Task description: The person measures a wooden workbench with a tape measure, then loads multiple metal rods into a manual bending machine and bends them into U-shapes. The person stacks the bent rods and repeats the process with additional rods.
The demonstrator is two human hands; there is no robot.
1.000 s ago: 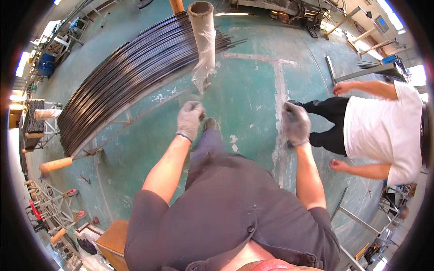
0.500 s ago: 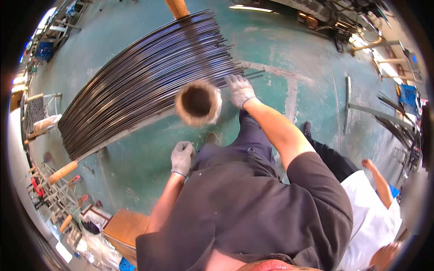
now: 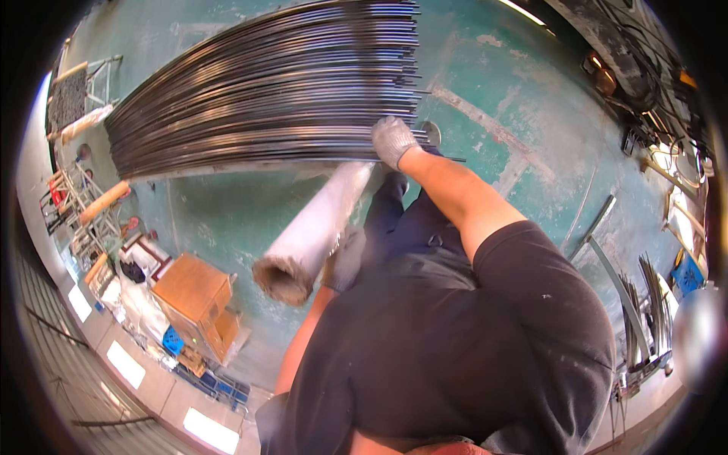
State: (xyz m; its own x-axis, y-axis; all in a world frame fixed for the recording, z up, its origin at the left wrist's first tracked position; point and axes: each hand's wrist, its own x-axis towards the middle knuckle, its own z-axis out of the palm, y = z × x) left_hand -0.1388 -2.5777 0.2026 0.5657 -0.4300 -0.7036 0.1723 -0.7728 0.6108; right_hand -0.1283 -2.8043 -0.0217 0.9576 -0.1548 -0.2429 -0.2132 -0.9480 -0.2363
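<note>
A wide layer of long dark metal rods [image 3: 265, 91] stretches across the upper left, its right-hand ends uneven. At the near right corner, my right hand [image 3: 394, 142] in a pale knit glove has its fingers curled down over the rod ends. A thick roll wrapped in clear film [image 3: 326, 208] slants below the near edge of the rods, its hollow brown end toward me. My gloved left hand [image 3: 345, 262] is close against the right side of this roll. Its fingers are blurred and partly hidden, so their grip is unclear.
A brown wooden cabinet [image 3: 193, 288] stands at lower left, beside clutter and a metal frame with wooden rollers [image 3: 105, 202]. Dark machinery [image 3: 607, 45] fills the upper right. At right are a long metal bar [image 3: 618, 280] and upright rods [image 3: 658, 303].
The view has turned and shifted. The roll now appears lower left, its side showing. My left hand has come up beside it, and my right hand has closed at the rod ends.
</note>
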